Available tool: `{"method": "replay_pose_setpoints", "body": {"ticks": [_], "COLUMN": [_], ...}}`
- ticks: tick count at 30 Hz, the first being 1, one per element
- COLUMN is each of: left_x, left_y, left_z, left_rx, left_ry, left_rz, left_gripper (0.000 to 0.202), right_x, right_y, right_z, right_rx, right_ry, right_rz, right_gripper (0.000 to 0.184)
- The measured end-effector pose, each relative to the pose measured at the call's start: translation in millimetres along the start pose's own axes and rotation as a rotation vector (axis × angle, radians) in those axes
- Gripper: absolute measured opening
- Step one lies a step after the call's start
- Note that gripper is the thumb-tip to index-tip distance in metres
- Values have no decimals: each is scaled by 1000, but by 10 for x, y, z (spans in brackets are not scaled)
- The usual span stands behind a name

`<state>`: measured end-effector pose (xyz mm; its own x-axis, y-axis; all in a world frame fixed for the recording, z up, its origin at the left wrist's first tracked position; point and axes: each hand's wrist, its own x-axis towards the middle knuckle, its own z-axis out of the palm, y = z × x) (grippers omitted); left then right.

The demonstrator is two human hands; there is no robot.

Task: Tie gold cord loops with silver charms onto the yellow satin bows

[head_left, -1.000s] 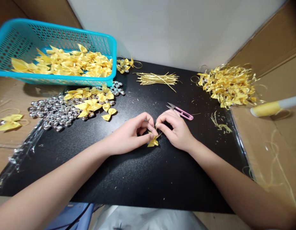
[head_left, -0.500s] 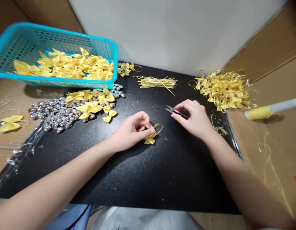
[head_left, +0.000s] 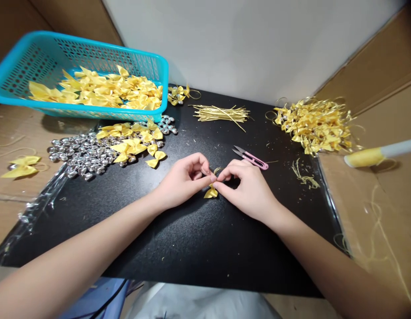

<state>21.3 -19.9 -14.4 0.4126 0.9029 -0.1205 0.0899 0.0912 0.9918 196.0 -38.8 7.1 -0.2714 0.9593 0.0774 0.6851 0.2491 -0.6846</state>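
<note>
Over the middle of the black table [head_left: 179, 239], my left hand [head_left: 187, 179] pinches a yellow ribbon bow [head_left: 211, 193] with a gold cord loop [head_left: 217, 170]. My right hand [head_left: 247, 186] meets it from the other side, thumb and forefinger closed on the same bow near its cord. The fingertips cover the knot. Just beyond my right hand, pink thread snips [head_left: 253, 159] lie on the table with their blades pointing left. Gold cord pieces [head_left: 222, 114] rest in a bundle farther back.
A turquoise basket [head_left: 92, 108] of yellow bows stands at the back left. Silver beads [head_left: 82, 155] with loose bows are heaped before it. Finished-looking bows with loops [head_left: 318, 124] pile up at the back right, near cord scraps [head_left: 303, 175] and a yellow-wrapped tube [head_left: 365, 158].
My right hand has put the snips down on the table and moved left to the bow. My left hand still holds the bow in about the same place.
</note>
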Motion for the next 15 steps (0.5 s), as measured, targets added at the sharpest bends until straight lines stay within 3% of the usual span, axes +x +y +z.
{"method": "replay_pose_setpoints", "body": {"ticks": [6,15], "left_x": [-26,-50], "left_y": [-14,-33], "left_z": [5,-5], "left_rx": [73,275], "left_ry": [42,79], "left_rz": [40,162], "left_gripper": [27,21], "right_x": [-47,-75], "right_y": [66,-8], "right_z": [36,74], "right_rx": [-111,-91], "right_ry": [13,19], "right_rz": [22,53], "right_gripper": [3,15]}}
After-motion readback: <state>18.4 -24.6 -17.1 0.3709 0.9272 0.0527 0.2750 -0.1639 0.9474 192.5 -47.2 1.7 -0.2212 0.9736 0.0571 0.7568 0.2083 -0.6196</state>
